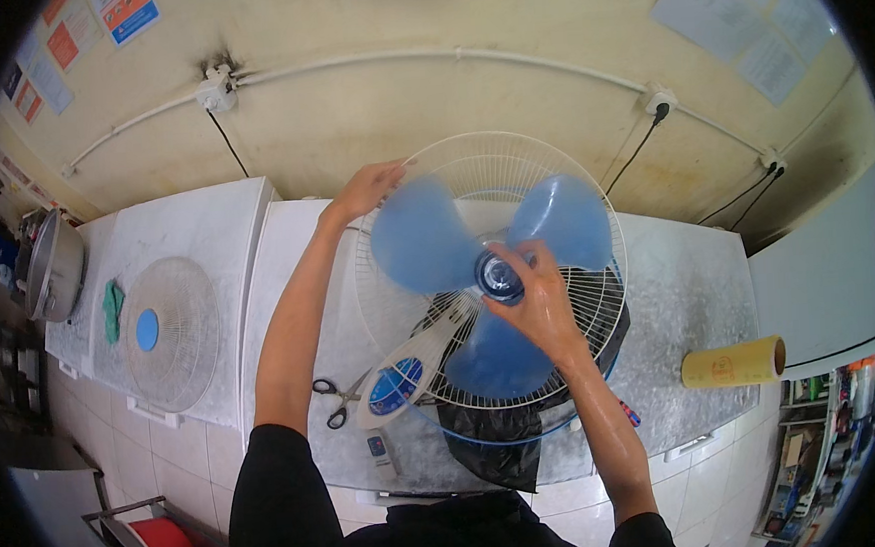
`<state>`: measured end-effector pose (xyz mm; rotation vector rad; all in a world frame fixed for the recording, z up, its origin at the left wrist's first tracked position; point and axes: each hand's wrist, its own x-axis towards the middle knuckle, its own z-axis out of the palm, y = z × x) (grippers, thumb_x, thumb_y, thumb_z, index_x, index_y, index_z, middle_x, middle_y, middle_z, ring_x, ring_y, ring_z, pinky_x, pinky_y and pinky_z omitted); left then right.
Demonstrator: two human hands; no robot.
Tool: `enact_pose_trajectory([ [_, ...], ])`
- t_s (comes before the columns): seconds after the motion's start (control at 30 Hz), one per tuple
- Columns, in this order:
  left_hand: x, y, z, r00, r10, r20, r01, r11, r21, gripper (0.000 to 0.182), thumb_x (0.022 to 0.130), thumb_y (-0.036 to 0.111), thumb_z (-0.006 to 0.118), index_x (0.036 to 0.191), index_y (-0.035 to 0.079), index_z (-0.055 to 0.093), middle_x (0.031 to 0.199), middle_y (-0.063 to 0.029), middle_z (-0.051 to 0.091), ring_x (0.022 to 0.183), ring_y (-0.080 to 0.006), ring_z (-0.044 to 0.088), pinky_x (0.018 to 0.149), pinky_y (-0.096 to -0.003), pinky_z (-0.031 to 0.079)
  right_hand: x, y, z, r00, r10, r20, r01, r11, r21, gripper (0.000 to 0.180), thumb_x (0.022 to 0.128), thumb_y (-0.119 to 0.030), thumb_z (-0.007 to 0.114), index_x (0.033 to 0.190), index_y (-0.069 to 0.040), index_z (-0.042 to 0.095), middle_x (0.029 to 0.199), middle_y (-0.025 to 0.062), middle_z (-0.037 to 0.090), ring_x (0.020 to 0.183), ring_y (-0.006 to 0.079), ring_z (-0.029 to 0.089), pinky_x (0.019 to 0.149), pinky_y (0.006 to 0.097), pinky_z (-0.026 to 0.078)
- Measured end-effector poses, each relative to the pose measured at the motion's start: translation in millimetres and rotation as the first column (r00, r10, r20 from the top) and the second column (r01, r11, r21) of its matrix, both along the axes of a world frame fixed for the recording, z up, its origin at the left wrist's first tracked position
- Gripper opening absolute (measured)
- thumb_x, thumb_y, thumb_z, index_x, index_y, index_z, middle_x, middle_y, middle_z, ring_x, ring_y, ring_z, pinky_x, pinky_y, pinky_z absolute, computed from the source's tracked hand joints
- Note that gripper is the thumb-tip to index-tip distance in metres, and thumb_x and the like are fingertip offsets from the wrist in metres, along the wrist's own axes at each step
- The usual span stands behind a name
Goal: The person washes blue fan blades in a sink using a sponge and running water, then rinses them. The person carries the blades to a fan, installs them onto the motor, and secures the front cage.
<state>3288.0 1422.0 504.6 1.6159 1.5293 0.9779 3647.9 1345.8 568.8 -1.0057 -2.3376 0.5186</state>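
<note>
A fan with three blue plastic blades (424, 237) and a white wire rear grille (501, 145) lies before me over a blue ring and a black plastic bag (493, 443). At the fan's centre, the fingers of my right hand (533, 298) close around the dark, clear hub cap (499, 276). My left hand (372, 189) rests its fingertips at the grille's upper left rim, behind a blade; its grip there is partly hidden. The fan's white neck with a blue control panel (395, 386) points down-left. On the left freezer lies the front wire grille (185, 326) with a blue centre disc.
Black-handled scissors (336, 402) and a remote control (380, 456) lie near the front edge. A yellow roll (732, 363) lies at the right. A green cloth (114, 312) and a metal pot (55, 267) are at far left. Plugged cables hang from wall sockets (660, 100) behind.
</note>
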Motion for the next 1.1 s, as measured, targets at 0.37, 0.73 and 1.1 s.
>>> enact_pose_trajectory([
  [0.37, -6.8, -7.3, -2.1, 0.993, 0.085, 0.077, -0.073, 0.987, -0.144, 0.043, 0.107, 0.036, 0.055, 0.14, 0.01, 0.061, 0.114, -0.0075, 0.07, 0.101, -0.0168, 0.065, 0.087, -0.033, 0.054, -8.2, 16.4, -34.6, 0.999, 0.021, 0.025, -0.022, 1.0, 0.016, 0.074, 0.068, -0.01, 0.089, 0.136, -0.013, 0.061, 0.119, 0.0193, 0.053, 0.11, 0.0403, 0.059, 0.093, 0.0459, 0.053],
  [0.73, 191.4, -119.3, 35.4, 0.913, 0.204, -0.353, -0.017, 0.884, 0.467, 0.036, 0.088, 0.01, 0.071, 0.124, 0.009, 0.066, 0.105, -0.0122, 0.067, 0.103, -0.0331, 0.062, 0.091, -0.0422, 0.049, -6.9, 12.9, -48.7, 0.999, -0.026, 0.045, 0.029, 0.998, -0.058, 0.075, 0.072, -0.013, 0.086, 0.14, -0.014, 0.056, 0.126, 0.0189, 0.053, 0.115, 0.0391, 0.061, 0.095, 0.0439, 0.054],
  [1.1, 225.5, -105.5, 15.6, 0.684, 0.259, -0.682, 0.025, 0.926, 0.377, 0.022, 0.086, 0.032, 0.076, 0.098, 0.014, 0.08, 0.1, -0.0024, 0.073, 0.098, -0.0244, 0.059, 0.086, -0.0413, 0.038, 249.6, -139.6, -99.1, 0.759, -0.614, -0.216, 0.577, 0.789, -0.212, 0.032, 0.086, -0.008, 0.074, 0.117, -0.003, 0.069, 0.103, 0.018, 0.069, 0.094, 0.0325, 0.069, 0.081, 0.0402, 0.055],
])
